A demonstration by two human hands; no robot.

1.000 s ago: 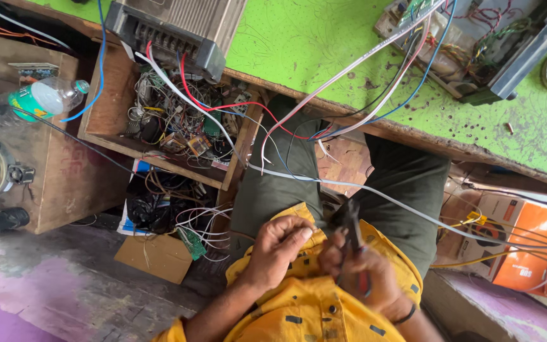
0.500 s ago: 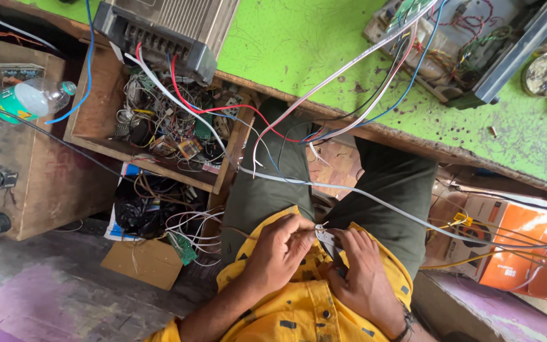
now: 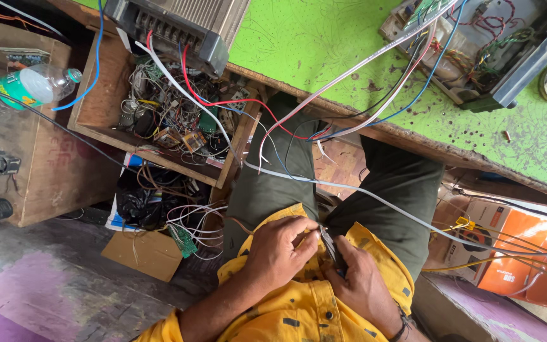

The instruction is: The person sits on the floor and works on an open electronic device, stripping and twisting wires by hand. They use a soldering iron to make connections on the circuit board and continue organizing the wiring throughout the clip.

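Here, slim dark pliers (image 3: pixel 332 248) (partly hidden) within right hand (image 3: pixel 363 286), left hand (image 3: pixel 278 249) fingers pinching.

Electronics repair workshop, green workbench (image 3: pixel 324 44), opened amp chassis (image 3: pixel 178 25), wooden drawer (image 3: pixel 102 107) w/ loose wires & parts

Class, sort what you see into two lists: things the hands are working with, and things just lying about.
In use: left hand; right hand; dark hand tool; thin wire.

Lying about: plastic bottle; wooden drawer of parts; cardboard piece; orange box.
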